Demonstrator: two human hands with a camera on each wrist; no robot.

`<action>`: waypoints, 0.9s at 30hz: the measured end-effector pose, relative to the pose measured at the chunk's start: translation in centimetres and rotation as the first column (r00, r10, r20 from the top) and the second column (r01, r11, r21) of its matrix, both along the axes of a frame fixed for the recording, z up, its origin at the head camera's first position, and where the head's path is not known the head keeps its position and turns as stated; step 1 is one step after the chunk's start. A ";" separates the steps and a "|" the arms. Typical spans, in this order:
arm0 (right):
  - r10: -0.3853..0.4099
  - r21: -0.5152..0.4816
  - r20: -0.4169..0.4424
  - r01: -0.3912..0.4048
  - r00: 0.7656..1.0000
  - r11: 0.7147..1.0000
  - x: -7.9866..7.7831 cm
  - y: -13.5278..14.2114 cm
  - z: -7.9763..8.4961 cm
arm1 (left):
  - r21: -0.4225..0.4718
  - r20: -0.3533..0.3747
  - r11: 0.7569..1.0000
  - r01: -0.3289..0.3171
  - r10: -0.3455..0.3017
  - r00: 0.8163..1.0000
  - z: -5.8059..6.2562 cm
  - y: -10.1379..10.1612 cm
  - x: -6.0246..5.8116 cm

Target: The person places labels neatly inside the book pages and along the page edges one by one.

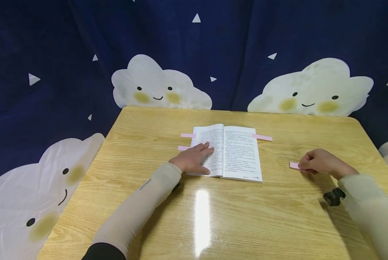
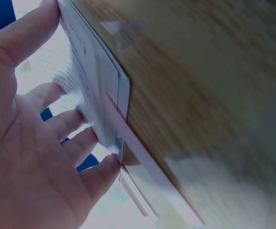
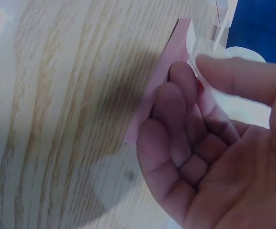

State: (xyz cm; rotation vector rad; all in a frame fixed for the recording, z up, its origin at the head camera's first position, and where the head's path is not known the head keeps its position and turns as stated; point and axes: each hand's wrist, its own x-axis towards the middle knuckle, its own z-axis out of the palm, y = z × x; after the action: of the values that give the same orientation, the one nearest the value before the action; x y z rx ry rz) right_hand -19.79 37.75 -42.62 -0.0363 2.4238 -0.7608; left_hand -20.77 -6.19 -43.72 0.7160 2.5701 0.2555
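An open book with printed pages lies on the table. My left hand rests on its left page with fingers spread and straight. Pink sticky strips stick out past the left page edge, and another pink strip juts from the right page. To the right of the book, my right hand is at a pink sticky-note pad on the table. In the right wrist view, its fingers curl over the pad, and thumb and forefinger pinch a thin sheet lifted at its far end.
The wooden table bears a bright light reflection near its front. Behind it hangs a dark blue curtain printed with smiling clouds. A small black device is strapped under the right wrist.
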 end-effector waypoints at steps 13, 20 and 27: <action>0.071 0.025 -0.029 -0.070 0.997 0.997 -0.1 -0.8 0.0 | 0.002 0.000 1.000 0.007 -0.007 1.000 -0.1 0.0 -0.1; 0.104 0.021 -0.037 -0.104 0.994 0.994 -0.2 -0.9 0.6 | -0.004 -0.017 1.000 0.009 -0.009 1.000 0.0 0.0 -0.2; 0.093 0.012 -0.016 -0.093 0.995 0.996 -0.2 -0.7 0.3 | 0.002 -0.008 1.000 0.019 -0.019 1.000 -0.2 -0.1 -0.2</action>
State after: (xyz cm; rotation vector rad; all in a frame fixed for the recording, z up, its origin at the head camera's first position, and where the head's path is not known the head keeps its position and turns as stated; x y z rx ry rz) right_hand -19.96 37.09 -42.36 -0.1511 2.4232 -0.7076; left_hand -20.98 -6.25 -43.96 0.7438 2.5695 0.2498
